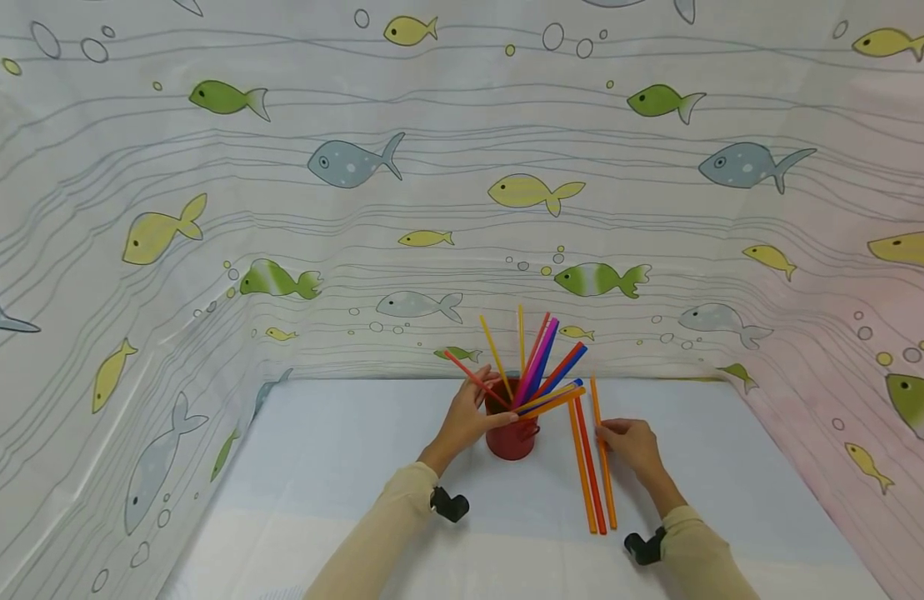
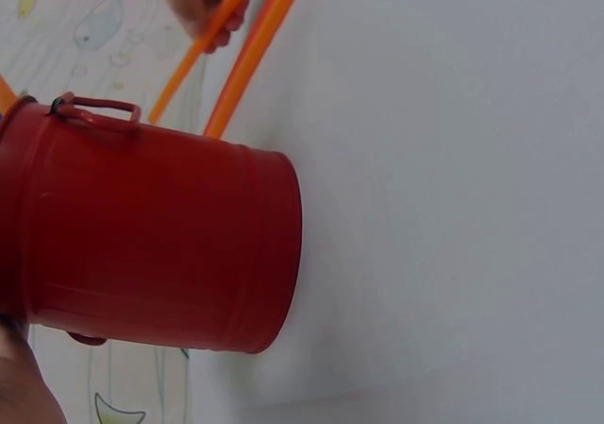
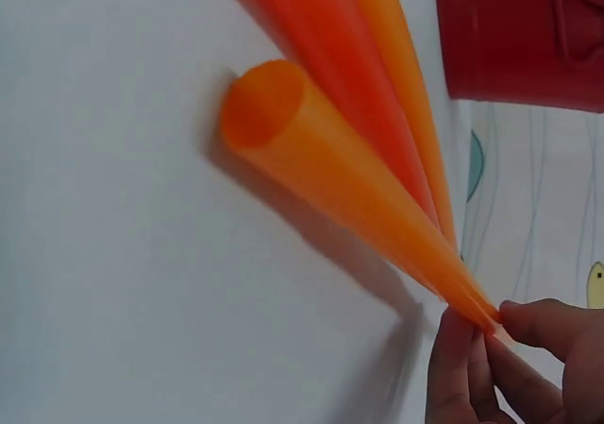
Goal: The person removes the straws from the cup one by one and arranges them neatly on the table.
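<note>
A small red bucket (image 1: pixel 511 440) stands upright on the table, with several coloured straws (image 1: pixel 538 367) leaning out of its top. My left hand (image 1: pixel 465 417) grips the bucket near its rim from the left, the thumb toward me; the far fingers are partly hidden. To the right of the bucket, my right hand (image 1: pixel 632 446) pinches an orange straw (image 1: pixel 606 479) between thumb and fingers, toward its far end. That straw's hollow near end (image 3: pixel 264 105) shows in the right wrist view. Beside it lie a red straw (image 1: pixel 591 467) and another orange straw (image 1: pixel 581 475), nearly parallel.
The white table (image 1: pixel 342 467) meets a fish-patterned curtain (image 1: pixel 462 208) at its back edge and along both sides. A wire-like handle (image 2: pixel 99 117) sticks out from the bucket's side.
</note>
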{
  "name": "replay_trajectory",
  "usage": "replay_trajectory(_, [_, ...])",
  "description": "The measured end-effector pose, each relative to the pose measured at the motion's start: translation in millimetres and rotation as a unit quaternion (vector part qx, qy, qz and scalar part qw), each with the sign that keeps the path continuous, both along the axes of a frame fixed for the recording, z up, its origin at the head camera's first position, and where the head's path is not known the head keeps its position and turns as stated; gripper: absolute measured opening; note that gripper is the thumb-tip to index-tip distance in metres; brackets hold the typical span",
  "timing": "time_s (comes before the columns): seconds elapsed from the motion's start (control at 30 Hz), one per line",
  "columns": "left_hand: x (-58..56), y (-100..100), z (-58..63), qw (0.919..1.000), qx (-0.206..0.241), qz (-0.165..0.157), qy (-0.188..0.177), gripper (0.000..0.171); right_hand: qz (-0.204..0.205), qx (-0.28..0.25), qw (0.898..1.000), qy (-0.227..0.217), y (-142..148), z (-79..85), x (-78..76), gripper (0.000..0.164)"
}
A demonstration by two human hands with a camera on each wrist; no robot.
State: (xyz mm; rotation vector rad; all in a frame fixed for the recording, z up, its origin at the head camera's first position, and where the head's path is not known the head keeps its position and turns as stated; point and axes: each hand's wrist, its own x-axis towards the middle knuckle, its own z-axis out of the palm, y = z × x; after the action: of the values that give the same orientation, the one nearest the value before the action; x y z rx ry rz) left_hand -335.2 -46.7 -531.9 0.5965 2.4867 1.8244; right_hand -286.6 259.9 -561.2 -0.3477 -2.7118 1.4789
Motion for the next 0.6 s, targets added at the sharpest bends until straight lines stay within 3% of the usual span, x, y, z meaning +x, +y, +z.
replay_trajectory(0.6, [1.4,1.2,1.7,1.0000,-0.008,0.003,-0.001,0.100,0.002,0.021,1.000,-0.008,-8.5,-6.4,-3.3,0.033])
